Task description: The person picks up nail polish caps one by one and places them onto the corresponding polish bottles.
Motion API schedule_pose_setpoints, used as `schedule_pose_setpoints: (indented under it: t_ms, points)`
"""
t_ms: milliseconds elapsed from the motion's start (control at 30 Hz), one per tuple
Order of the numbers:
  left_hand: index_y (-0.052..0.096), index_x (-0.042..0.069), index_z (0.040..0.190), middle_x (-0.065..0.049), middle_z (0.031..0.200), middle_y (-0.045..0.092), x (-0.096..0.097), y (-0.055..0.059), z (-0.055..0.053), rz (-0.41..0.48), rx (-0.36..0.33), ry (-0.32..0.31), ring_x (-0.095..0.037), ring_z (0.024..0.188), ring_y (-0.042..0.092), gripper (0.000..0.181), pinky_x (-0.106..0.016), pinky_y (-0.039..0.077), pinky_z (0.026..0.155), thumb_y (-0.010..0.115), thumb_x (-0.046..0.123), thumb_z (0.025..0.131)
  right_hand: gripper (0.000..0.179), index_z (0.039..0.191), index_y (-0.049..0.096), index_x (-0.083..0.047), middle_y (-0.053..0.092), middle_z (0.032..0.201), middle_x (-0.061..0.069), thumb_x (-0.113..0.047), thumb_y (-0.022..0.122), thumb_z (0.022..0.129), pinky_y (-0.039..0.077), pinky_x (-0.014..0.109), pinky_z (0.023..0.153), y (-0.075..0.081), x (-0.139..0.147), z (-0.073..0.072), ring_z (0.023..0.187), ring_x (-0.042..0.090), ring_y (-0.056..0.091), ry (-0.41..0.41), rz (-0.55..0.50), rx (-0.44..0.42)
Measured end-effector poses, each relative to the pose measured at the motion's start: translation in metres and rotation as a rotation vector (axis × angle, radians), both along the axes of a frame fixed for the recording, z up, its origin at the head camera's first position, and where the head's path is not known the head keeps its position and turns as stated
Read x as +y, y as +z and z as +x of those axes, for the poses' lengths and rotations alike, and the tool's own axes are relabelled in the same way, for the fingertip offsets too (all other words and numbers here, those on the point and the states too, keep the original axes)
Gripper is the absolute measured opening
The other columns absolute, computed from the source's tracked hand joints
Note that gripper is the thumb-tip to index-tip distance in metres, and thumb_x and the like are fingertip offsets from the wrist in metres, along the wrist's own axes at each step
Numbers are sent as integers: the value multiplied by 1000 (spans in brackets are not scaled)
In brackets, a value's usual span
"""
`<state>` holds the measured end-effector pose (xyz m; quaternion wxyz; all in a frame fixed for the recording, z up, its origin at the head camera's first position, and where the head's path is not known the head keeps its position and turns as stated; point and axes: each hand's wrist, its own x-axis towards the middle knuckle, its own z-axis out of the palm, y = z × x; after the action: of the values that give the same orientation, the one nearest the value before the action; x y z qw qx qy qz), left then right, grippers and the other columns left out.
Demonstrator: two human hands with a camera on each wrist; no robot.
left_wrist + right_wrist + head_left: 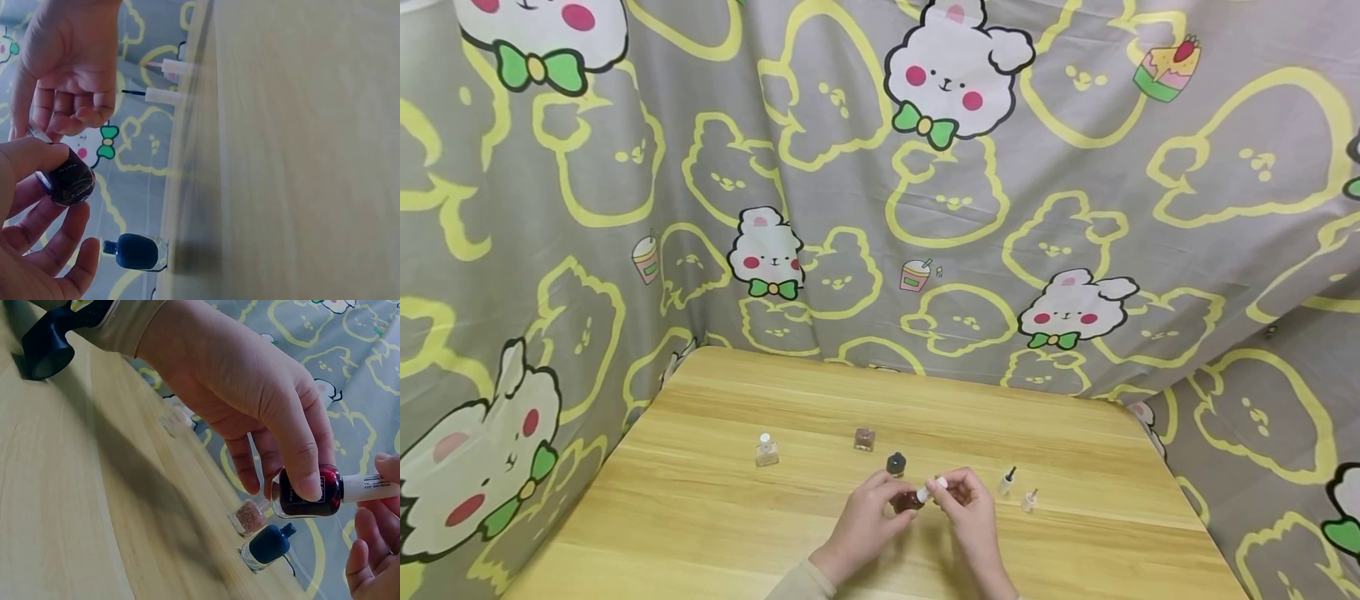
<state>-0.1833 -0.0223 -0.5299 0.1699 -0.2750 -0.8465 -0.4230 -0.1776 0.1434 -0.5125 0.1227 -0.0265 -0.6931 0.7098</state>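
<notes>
My left hand (867, 521) holds a small glass nail polish bottle (310, 487) of dark red polish between thumb and fingers, tilted on its side above the table. The bottle's white cap (367, 487) points toward my right hand (976, 518), whose thumb and fingertips pinch it. Cap and bottle neck meet in the right wrist view. Just beyond the left hand stands an uncapped bottle of dark blue polish (137, 251). To the right of my right hand, two white caps (1007, 482) stand with their brushes pointing up.
On the wooden table (700, 517), an uncapped pinkish glitter polish bottle (864, 440) stands farther back. A clear bottle with a white cap (767, 451) is off to the left. Patterned curtains (850, 192) hang along the table's back and sides.
</notes>
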Motion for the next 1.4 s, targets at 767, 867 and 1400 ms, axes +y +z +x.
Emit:
schedule_pose_setpoints:
  t_ms: [767,867,1400]
  points:
    - [68,11,102,5,93,64,-14,6,-8,69,-44,60,-3,81,61,25,-26,57,76,77,8,78,29,110,59,7,68,90,-10,1,71,83,54,19,72,3,15,3,84,2,64,-58,21,-3]
    - [67,12,101,5,92,64,-19,7,-11,82,-43,76,-4,81,61,26,-27,57,76,77,7,78,28,109,59,8,68,89,-9,2,70,83,53,19,72,3,18,4,84,3,64,-70,13,9]
    - [68,16,102,7,94,65,-52,10,-30,142,-211,237,-8,88,62,26,-41,56,86,76,9,79,27,110,57,10,67,92,-8,2,68,86,53,17,75,4,42,11,87,1,63,-79,97,78]
